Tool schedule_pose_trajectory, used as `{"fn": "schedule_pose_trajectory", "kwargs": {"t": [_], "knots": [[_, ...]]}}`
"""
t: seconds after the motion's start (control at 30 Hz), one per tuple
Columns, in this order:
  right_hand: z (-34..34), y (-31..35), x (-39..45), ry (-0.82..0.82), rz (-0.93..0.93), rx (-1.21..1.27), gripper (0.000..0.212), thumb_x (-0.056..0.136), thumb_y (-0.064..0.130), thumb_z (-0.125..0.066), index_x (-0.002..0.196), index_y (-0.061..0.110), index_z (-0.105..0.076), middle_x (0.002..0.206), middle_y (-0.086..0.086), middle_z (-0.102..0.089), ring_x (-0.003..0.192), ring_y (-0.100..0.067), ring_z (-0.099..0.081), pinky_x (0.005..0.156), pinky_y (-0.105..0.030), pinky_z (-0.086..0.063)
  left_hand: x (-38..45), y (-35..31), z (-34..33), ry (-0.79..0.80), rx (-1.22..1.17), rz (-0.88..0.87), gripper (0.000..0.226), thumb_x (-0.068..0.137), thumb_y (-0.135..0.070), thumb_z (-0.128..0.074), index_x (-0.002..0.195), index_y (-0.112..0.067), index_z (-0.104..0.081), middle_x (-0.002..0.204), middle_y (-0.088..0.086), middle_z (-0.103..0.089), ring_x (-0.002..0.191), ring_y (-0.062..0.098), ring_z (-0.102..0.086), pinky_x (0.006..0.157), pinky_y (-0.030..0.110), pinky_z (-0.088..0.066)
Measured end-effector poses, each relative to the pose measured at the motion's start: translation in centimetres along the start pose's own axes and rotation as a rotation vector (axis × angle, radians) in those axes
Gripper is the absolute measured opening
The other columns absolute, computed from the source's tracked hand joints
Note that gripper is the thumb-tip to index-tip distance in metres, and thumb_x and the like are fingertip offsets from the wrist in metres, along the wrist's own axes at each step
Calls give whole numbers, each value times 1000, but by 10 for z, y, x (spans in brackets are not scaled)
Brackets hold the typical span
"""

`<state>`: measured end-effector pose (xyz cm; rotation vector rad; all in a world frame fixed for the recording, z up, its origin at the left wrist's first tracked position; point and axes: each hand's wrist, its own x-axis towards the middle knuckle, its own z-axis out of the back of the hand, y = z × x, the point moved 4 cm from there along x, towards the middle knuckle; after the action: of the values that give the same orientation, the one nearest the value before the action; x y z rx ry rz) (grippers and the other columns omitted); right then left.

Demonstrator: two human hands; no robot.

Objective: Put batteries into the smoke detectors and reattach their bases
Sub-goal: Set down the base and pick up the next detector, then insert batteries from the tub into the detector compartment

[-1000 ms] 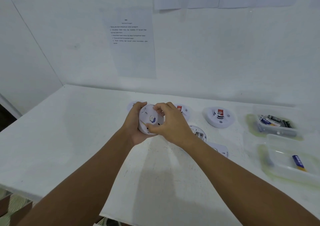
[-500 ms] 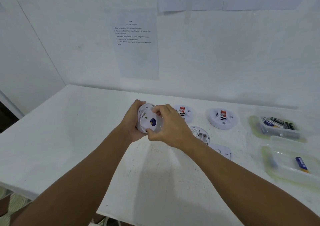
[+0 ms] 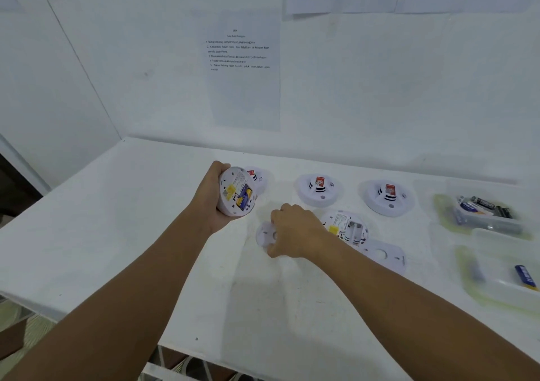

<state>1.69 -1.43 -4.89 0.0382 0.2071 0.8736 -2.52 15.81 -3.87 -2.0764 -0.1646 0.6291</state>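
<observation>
On the white surface (image 3: 152,234), the base-fitting step is under way, judging by the batteries sitting in the smoke detector (image 3: 237,191) that the left hand (image 3: 211,198) is gripping aloft, underside up. Right hand (image 3: 295,231) is curling around the loose base (image 3: 265,234) lying below; next it needs lifting, aligning and twisting on.

White smoke detector (image 3: 237,191) showing yellow label, blue battery; white table (image 3: 117,234).

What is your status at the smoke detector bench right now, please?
Left hand holds detector, batteries showing. Right hand on loose base on table. Nothing in the way.
</observation>
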Motion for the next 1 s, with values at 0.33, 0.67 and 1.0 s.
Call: {"fn": "schedule_pose_trajectory", "kwargs": {"t": [0.33, 0.67, 1.0], "knots": [[15, -18, -18, -278, -15, 332, 44, 99, 43, -57, 138, 23, -54, 125, 0, -60, 114, -20, -58, 91, -41, -52, -3, 15, -21, 144, -104, 31, 36, 90, -36, -53, 115, -18, -71, 126, 13, -70, 106, 36, -64, 114, 48, -42], [31, -74, -67, -631, -192, 828, 9, 99, 30, -62, 106, 29, -66, 94, 12, -65, 80, -8, -65, 71, -38, -59, -6, 50, -109, 311, -176, 85, 32, 90, -37, -51, 106, -15, -70, 111, 10, -67, 94, 27, -61, 97, 41, -44], [19, -148, -131, -760, -336, 887, 11, 97, 31, -67, 108, 31, -66, 90, 7, -65, 63, -2, -59, 59, -13, -42, -9, 109, -203, 441, -149, 240, 33, 87, -39, -56, 107, -17, -71, 114, 10, -64, 91, 24, -59, 80, 36, -47]]}}
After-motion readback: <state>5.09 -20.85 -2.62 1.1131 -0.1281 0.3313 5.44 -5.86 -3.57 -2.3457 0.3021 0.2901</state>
